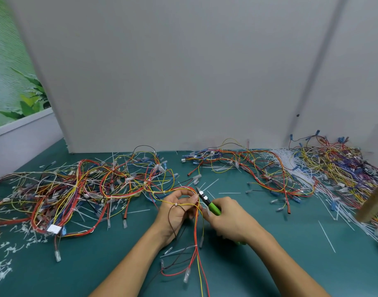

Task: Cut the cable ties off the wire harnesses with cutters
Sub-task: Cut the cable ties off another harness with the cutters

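My left hand (175,213) pinches a wire harness (197,236) of red, yellow and dark wires above the green table. A small white cable tie (175,204) wraps the yellow wires beside my left fingers. My right hand (228,219) grips green-handled cutters (209,203). Their dark jaws point up and left, and the tips sit against the wire bundle near my left fingertips. The harness trails toward me, with clear terminal sleeves (187,274) at its ends.
A big tangle of harnesses (76,189) covers the left of the table (269,264). Another pile (312,166) with loose white ties lies at the back right. Cut tie scraps (4,249) litter the near left. A grey board (183,71) stands behind.
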`<state>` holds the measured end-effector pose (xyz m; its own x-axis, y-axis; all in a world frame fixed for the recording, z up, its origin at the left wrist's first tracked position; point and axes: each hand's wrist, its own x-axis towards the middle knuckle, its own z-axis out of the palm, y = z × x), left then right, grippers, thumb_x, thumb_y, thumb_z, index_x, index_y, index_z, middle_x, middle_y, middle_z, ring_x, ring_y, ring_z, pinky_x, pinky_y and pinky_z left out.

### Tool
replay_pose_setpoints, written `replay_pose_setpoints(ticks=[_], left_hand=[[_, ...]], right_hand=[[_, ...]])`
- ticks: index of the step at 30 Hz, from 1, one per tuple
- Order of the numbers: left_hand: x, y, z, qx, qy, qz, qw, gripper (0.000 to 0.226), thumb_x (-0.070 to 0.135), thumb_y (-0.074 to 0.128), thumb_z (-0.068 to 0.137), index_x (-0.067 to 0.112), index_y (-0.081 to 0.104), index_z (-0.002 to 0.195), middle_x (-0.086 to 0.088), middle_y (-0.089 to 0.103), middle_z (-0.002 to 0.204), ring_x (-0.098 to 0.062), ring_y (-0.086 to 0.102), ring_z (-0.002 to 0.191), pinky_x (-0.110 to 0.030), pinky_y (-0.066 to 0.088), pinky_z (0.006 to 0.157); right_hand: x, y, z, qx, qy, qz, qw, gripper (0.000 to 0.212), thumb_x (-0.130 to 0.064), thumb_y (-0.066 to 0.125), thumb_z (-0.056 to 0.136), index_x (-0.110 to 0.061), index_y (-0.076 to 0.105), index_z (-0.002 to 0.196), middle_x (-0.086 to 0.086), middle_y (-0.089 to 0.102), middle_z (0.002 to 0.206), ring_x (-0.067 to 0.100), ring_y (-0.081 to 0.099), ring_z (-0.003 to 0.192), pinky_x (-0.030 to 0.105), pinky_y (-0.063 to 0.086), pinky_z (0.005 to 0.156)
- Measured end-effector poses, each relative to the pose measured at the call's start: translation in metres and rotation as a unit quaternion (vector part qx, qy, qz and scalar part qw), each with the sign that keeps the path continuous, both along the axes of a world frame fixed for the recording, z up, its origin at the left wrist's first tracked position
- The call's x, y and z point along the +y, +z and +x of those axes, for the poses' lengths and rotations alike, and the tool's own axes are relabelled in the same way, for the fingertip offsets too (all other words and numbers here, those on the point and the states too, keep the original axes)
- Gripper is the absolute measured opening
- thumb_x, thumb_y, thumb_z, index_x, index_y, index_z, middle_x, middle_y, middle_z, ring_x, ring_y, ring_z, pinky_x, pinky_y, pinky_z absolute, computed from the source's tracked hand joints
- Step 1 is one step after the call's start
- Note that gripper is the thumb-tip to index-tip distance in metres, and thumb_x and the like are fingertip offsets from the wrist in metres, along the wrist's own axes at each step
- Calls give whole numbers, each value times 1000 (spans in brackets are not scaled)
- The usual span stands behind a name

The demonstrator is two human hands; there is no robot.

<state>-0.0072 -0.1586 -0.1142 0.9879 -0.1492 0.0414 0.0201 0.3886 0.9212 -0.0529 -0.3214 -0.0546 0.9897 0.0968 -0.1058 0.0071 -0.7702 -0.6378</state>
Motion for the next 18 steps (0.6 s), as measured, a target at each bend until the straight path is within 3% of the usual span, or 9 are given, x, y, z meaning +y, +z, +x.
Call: replay_pose_setpoints(ticks=[4,7,10,14,18], left_hand=[[1,0,0,0,-4,0,1000,23,15,74,76,6,60,91,-15,69,67,-21,60,56,-22,40,46],[0,1,-1,2,-3,4,1000,22,14,74,75,5,60,89,-17,69,66,-19,63,54,-22,40,46],[0,1,-2,3,-1,4,1000,21,14,74,74,5,60,87,-20,68,68,-20,59,53,-22,39,47],[0,2,-2,6,2,1,1000,20,12,74,74,5,60,87,-22,66,70,-21,54,52,-23,39,46],[0,3,-2,9,5,-3,1000,19,11,73,75,5,59,86,-21,65,68,-22,53,52,-23,39,45]], right_hand=[[-2,2,0,17,20,-2,1000,43,-48,55,98,-6,58,89,16,69,73,34,69,65,48,62,66],[-2,0,1,33,25,1,999,40,-46,54,99,-10,54,83,6,62,61,22,64,48,39,59,53],[-2,0,0,36,16,-4,999,44,-48,53,99,-8,53,82,4,58,60,21,62,43,32,54,46],[-3,1,2,24,11,-1,1000,53,-51,55,99,1,57,90,6,54,62,24,62,44,36,55,45],[-1,-1,1,18,10,-4,1000,46,-47,54,99,-8,53,77,6,58,56,26,64,45,44,60,50]])
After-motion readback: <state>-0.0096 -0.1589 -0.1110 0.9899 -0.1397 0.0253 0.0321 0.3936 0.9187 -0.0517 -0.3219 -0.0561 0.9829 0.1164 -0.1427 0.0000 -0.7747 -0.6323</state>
